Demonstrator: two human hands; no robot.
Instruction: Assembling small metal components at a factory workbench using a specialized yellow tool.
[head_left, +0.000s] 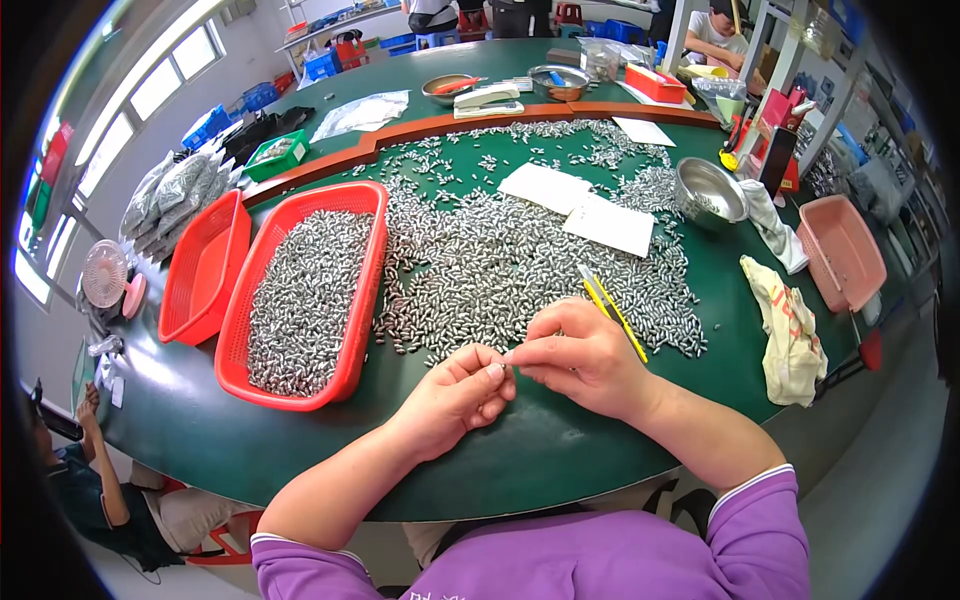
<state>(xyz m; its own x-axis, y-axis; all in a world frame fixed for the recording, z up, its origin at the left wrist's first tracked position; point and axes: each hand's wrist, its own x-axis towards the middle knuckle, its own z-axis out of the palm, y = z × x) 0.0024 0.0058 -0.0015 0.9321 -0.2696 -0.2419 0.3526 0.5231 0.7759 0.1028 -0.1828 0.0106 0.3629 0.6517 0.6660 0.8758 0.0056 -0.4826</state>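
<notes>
My left hand (462, 392) and my right hand (585, 358) meet over the near part of the green table (540, 455). Both are closed, thumbs and forefingers pinched together at almost the same spot. Whatever they pinch is too small and too covered to make out. Just beyond them spreads a wide heap of small silvery metal pieces (470, 260), each bullet-shaped. A yellow utility knife (618, 318) lies on the heap beside my right hand. To the left, a red plastic basket (372, 290) is filled with the same kind of pieces.
Another red basket (205, 270) stands further left. White paper sheets (612, 224) and a metal bowl (712, 188) rest around the heap. On the right are a cream cloth (785, 335) and a pink basket (843, 250). A brown wooden rail (440, 128) crosses behind; other people sit nearby.
</notes>
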